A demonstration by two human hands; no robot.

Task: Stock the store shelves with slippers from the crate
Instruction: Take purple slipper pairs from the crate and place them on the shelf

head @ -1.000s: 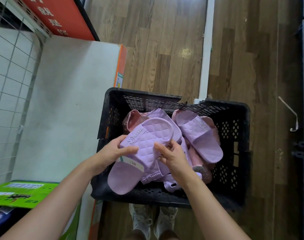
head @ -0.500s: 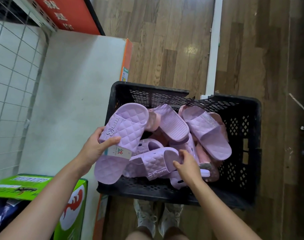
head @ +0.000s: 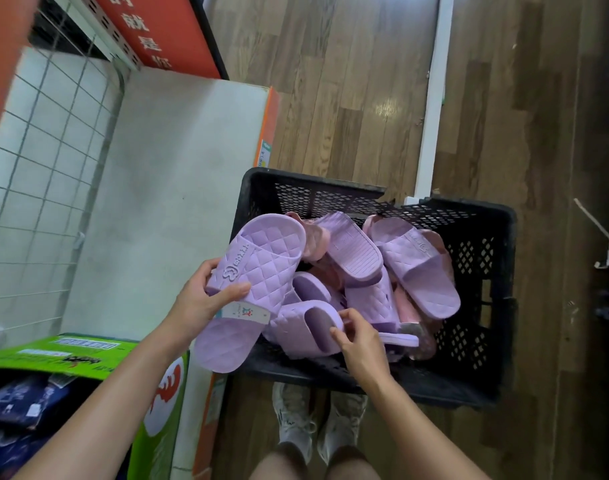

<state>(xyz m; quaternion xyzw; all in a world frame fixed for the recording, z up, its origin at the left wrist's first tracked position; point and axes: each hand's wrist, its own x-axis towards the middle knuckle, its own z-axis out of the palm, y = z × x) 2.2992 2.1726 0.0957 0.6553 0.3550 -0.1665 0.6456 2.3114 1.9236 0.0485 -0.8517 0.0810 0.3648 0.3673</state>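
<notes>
Gripping a lilac slipper (head: 258,271) across its strap, the left hand (head: 202,301) holds it tilted over the near left corner of the black crate (head: 486,244). The right hand (head: 362,344) pinches the strap edge of a second slipper (head: 306,332), which lies in the crate among other lilac and pink ones.

green carton (head: 71,351), red sign (head: 164,32), wood floor (head: 331,81).

Left hand (head: 199,303) grips lilac slipper (head: 251,289) over black crate (head: 483,341) edge; right hand (head: 360,344) pinches second slipper (head: 306,329) inside crate.
</notes>
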